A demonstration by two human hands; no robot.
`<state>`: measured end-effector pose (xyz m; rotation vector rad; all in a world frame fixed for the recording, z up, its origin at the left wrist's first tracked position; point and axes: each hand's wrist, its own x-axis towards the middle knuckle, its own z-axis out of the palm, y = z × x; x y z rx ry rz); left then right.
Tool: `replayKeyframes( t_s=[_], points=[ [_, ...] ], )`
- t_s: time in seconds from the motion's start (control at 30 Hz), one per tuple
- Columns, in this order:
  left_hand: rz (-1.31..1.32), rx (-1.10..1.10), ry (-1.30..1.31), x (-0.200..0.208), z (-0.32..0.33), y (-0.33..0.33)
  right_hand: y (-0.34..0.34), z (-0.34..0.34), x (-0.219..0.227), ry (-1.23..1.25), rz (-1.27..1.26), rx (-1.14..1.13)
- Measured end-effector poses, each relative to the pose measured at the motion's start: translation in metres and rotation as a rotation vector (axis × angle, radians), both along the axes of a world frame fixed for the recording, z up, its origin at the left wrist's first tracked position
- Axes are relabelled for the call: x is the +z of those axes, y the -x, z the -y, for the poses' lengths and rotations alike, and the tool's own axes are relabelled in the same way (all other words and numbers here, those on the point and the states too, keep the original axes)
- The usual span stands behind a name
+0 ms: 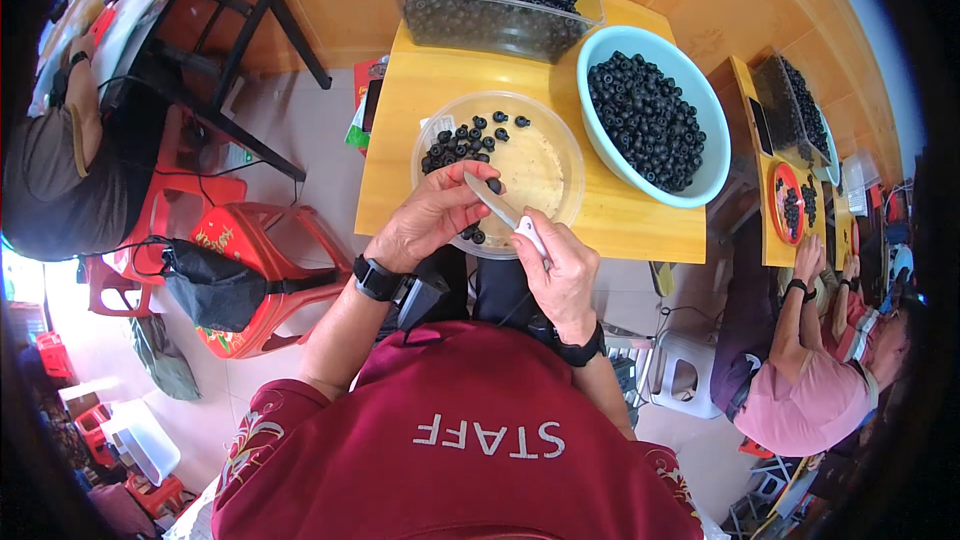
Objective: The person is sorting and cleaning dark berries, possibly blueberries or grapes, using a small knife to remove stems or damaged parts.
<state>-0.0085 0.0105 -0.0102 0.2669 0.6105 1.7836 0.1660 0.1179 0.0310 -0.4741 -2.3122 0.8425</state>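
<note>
My left hand [432, 215] pinches a small black round knobbed part [493, 185] between thumb and fingers. In my right hand [560, 275] is a small knife [530, 230] with a white handle, its blade pointing up and left against or very near that part. Both hands are over the near side of a shallow clear round tray [562, 175]. Loose black parts [462, 145] of the same kind lie in its left half, some partly hidden by my left hand.
A light blue bowl [712, 125] heaped with black parts stands on the yellow table [635, 240], to the right. Behind the tray is a clear box [480, 25], also full. Red stools [270, 280] stand left. Other people sit at both sides, one in pink [810, 405].
</note>
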Motion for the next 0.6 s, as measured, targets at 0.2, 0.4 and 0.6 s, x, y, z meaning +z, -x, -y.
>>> replayKeyframes(
  t_s=[0.2,0.4,0.6],
  points=[
    [0.053,-0.012,-0.012,-0.001,0.006,0.000,0.003,-0.002,0.003,-0.055,0.001,0.008],
    [0.090,-0.031,-0.014,0.003,0.008,-0.001,0.003,-0.004,0.003,-0.090,0.005,0.034],
    [0.049,-0.035,-0.018,0.006,0.013,0.000,0.002,-0.013,-0.001,-0.123,0.020,0.093]
  ],
)
